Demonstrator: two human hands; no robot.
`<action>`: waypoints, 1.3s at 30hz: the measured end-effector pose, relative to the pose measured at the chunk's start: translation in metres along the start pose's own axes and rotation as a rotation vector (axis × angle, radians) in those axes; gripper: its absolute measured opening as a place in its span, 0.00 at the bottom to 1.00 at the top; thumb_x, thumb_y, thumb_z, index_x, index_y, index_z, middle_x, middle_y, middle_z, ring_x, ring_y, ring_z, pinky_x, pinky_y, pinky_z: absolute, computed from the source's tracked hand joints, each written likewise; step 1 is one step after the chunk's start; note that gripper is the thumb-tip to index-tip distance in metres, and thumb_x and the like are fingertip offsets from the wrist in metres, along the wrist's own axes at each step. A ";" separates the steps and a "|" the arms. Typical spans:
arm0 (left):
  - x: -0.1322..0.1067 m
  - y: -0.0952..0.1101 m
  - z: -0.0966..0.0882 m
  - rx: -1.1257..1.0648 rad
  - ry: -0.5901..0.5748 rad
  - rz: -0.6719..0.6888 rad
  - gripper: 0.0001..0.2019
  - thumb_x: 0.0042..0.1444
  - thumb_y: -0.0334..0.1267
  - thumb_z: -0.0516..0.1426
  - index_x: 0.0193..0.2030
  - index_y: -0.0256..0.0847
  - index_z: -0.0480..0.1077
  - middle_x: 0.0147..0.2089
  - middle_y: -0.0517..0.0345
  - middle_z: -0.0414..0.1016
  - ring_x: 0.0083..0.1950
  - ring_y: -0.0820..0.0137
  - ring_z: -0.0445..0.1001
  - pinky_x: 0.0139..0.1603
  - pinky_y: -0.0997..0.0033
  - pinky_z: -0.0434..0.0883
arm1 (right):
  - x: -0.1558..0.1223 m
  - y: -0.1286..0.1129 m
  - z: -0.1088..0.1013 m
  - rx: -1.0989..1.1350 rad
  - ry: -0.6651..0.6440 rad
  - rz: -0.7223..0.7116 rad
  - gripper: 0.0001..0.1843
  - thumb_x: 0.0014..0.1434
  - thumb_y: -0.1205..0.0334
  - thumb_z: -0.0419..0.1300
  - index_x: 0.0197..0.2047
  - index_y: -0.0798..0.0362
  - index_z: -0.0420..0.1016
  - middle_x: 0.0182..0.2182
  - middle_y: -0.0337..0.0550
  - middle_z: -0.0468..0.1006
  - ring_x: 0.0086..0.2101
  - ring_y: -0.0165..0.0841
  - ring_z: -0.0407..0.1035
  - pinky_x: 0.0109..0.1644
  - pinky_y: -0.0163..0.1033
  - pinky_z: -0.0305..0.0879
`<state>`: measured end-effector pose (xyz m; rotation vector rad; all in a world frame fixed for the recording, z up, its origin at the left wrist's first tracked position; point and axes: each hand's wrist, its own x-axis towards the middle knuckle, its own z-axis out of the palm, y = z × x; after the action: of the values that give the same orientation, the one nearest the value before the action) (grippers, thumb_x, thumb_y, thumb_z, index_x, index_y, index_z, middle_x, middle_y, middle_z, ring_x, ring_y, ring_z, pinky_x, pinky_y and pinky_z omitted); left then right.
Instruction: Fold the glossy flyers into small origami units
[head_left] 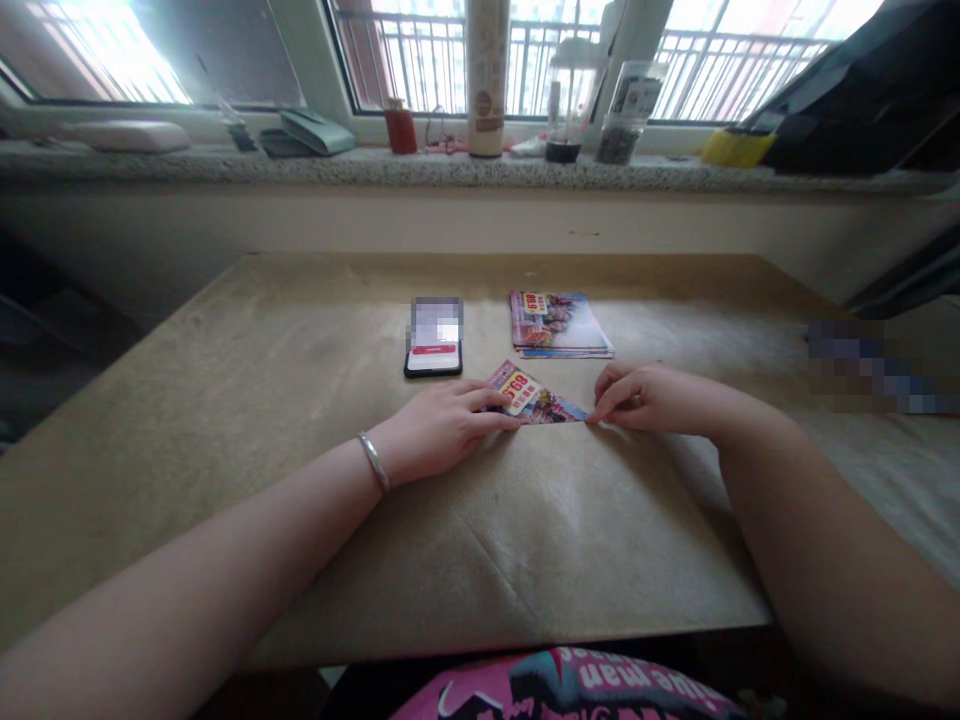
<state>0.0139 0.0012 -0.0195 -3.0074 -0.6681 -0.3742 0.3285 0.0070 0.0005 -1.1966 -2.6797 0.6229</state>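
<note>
A colourful printed leaflet [534, 397], folded into a triangle, lies on the brown table [300, 400] in front of me. My left hand [439, 425], a silver bangle on its wrist, presses flat on the leaflet's left part with fingers stretched out. My right hand [649, 395] pinches the leaflet's right tip with curled fingers. A stack of similar leaflets [556, 323] lies just behind, untouched. A black phone [434, 338] with a lit screen rests to the left of the stack.
A stone windowsill [450, 168] behind the table holds a red cup [401, 130], a tall cylinder [487, 80], jars [626, 115], a teal box [319, 130] and a black bag [847, 100]. A blurred object [877, 365] lies at the table's right edge.
</note>
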 end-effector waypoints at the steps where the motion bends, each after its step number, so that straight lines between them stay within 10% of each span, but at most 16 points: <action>1: 0.000 0.000 0.000 -0.001 -0.002 0.001 0.19 0.63 0.31 0.49 0.58 0.51 0.67 0.59 0.57 0.69 0.59 0.63 0.66 0.56 0.59 0.69 | 0.000 0.000 0.000 -0.005 -0.004 0.005 0.11 0.56 0.64 0.58 0.35 0.45 0.83 0.35 0.42 0.77 0.32 0.29 0.73 0.36 0.35 0.71; 11: 0.000 0.000 0.000 0.019 0.027 0.019 0.17 0.63 0.31 0.49 0.56 0.49 0.69 0.58 0.56 0.70 0.57 0.63 0.68 0.54 0.60 0.70 | -0.005 0.007 -0.003 0.047 -0.029 0.083 0.12 0.52 0.68 0.57 0.32 0.48 0.82 0.35 0.42 0.78 0.33 0.31 0.73 0.39 0.36 0.70; 16: 0.000 -0.001 0.000 0.011 0.047 0.018 0.17 0.63 0.31 0.49 0.55 0.48 0.70 0.58 0.57 0.70 0.57 0.62 0.68 0.54 0.59 0.71 | 0.005 -0.006 0.004 0.044 0.289 0.184 0.10 0.52 0.70 0.54 0.32 0.52 0.77 0.31 0.42 0.77 0.29 0.30 0.70 0.32 0.35 0.67; 22: 0.004 0.001 0.000 -0.032 -0.018 -0.044 0.19 0.64 0.32 0.47 0.60 0.44 0.64 0.60 0.53 0.69 0.61 0.64 0.66 0.64 0.53 0.62 | 0.022 -0.038 0.024 -0.014 0.292 -0.159 0.10 0.55 0.66 0.59 0.41 0.50 0.78 0.39 0.44 0.78 0.41 0.34 0.71 0.47 0.41 0.66; 39: 0.008 0.003 -0.001 0.094 0.020 -0.018 0.17 0.63 0.35 0.50 0.56 0.51 0.68 0.62 0.59 0.66 0.68 0.61 0.56 0.71 0.44 0.40 | 0.038 -0.051 0.042 -0.221 0.313 -0.183 0.11 0.58 0.68 0.54 0.37 0.49 0.78 0.38 0.41 0.78 0.38 0.34 0.70 0.41 0.37 0.64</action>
<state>0.0216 0.0019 -0.0169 -2.9076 -0.6909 -0.3621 0.2565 -0.0087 -0.0170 -0.9818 -2.5920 0.1032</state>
